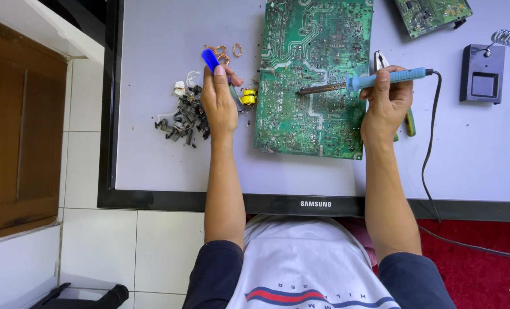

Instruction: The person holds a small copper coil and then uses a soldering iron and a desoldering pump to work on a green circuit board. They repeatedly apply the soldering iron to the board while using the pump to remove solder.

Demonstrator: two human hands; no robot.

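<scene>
My right hand [385, 103] grips a soldering iron [369, 82] with a light blue handle, its dark tip pointing left over a large green circuit board [312, 80] that lies solder side up. My left hand [219, 103] is closed on a thin tool with a blue end [210, 58], just left of the board. A small yellow component [248, 96] lies between that hand and the board's edge. A heap of dark removed parts [183, 117] sits left of my left hand.
The work surface is a flat screen [152, 166] lying face up with a black frame. Pliers [408, 117] lie behind my right hand. A black iron stand [483, 81] and a second green board [432, 14] are far right. Copper wire rings [229, 51] lie near the blue tool.
</scene>
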